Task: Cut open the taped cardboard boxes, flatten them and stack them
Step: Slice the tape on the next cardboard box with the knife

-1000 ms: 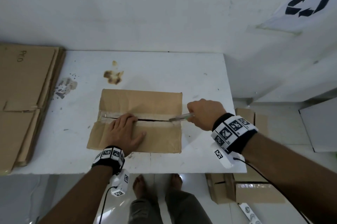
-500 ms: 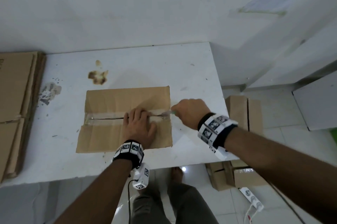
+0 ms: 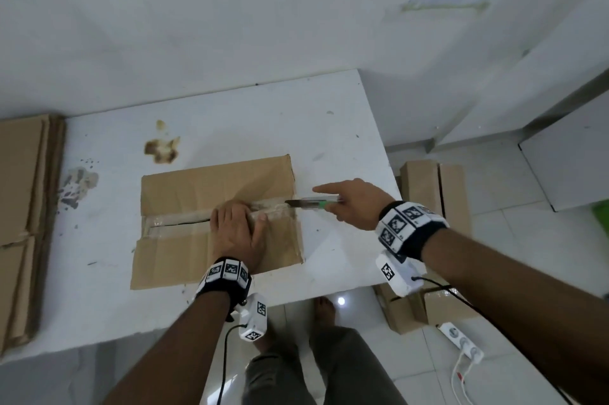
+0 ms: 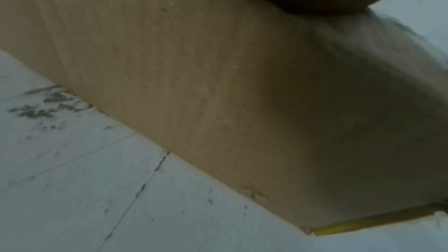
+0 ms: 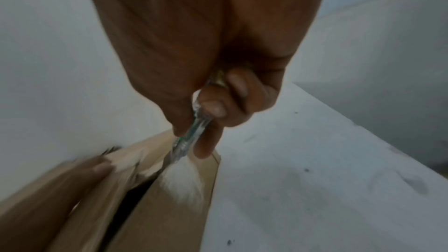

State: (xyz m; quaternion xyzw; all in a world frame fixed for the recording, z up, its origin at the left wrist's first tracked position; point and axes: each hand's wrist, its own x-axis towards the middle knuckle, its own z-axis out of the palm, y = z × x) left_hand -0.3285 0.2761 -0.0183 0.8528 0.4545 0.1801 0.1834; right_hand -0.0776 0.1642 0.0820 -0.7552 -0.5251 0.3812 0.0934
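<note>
A brown cardboard box (image 3: 197, 187) lies on the white table (image 3: 230, 114), its top flaps joined by a strip of clear tape with a dark slit along the seam. My left hand (image 3: 237, 230) rests flat on the top near the seam, fingers straight. My right hand (image 3: 352, 203) grips a clear utility knife (image 3: 313, 203) with a green part, index finger stretched out. The blade tip is at the box's right edge, on the tape. In the right wrist view the knife (image 5: 191, 133) points down at the seam of the box (image 5: 157, 208). The left wrist view shows only the box side (image 4: 218, 93).
A stack of flattened cardboard (image 3: 23, 207) lies along the table's left side. More cardboard boxes (image 3: 431, 190) stand on the floor right of the table, with a white power strip (image 3: 461, 342) nearby. My bare feet (image 3: 324, 309) are under the table's front edge.
My left hand slid right along the seam to the box's middle-right. My right hand drew the knife rightwards; its blade now sits at the box's right edge and the index finger has stretched out.
</note>
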